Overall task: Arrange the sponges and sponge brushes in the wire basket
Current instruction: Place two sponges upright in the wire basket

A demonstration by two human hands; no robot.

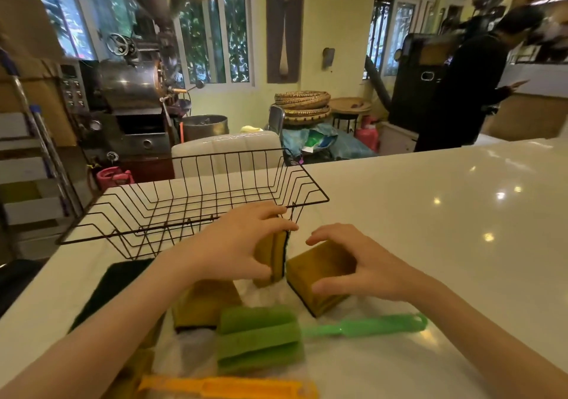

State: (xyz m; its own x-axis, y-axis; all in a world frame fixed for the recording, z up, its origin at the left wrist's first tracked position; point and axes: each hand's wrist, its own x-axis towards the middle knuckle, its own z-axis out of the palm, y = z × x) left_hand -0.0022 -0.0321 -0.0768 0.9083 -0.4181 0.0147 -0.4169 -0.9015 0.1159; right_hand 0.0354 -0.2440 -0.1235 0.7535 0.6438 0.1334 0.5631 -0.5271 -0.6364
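1. Room first: looks like a cafe workshop, big windows with greenery outside, a metal roaster (132, 88) back left, stacked woven trays (302, 103) in the middle, and a person in black (470, 85) standing far right.
2. The counter (445, 214) is white and glossy, with ceiling lights reflecting off it.
3. The basket (196, 201) is black wire, empty, and sits at the counter's far left edge.
4. A dark pad (113, 285) lies flat just in front of the basket.
5. Green brush (261, 340): chunky sponge head, thin handle pointing right. An orange brush (227, 388) lies at the bottom edge.
6. One yellow sponge (206, 303) lies flat beside the green head.
7. Left hand (233, 245) pinches an upright sponge (273, 257), yellow with a dark scrub side, right by the basket's near rim.
8. Right hand (359, 263) grips a tilted sponge (319, 275), thumb on its near edge, fingers over the top.
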